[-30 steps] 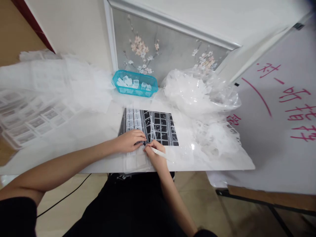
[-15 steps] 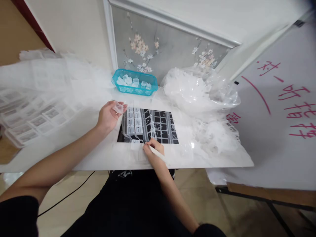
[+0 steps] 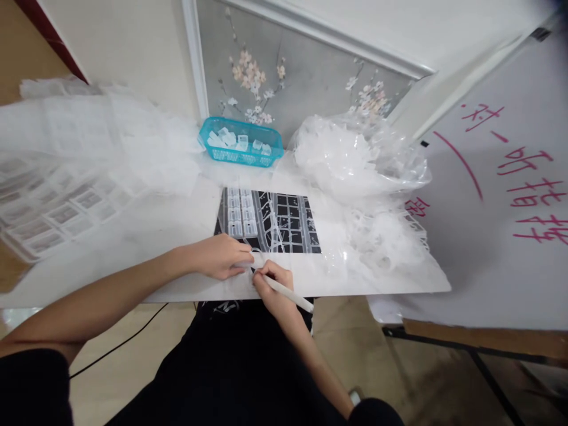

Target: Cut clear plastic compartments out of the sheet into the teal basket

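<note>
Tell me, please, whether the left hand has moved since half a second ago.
Yes. The left hand has come back from beside the black mat's far left corner to its near edge, close to the right hand.

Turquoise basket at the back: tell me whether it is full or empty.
Partly full: the turquoise basket stands upright with a few small clear plastic pieces on its bottom, below the rim.

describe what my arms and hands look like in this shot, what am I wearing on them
Both forearms are bare down to the left hand and right hand: no gloves, rings, watch or bracelets visible. Short black sleeves show only at the upper arms, near the picture's lower edge, matching the black clothing below.
</note>
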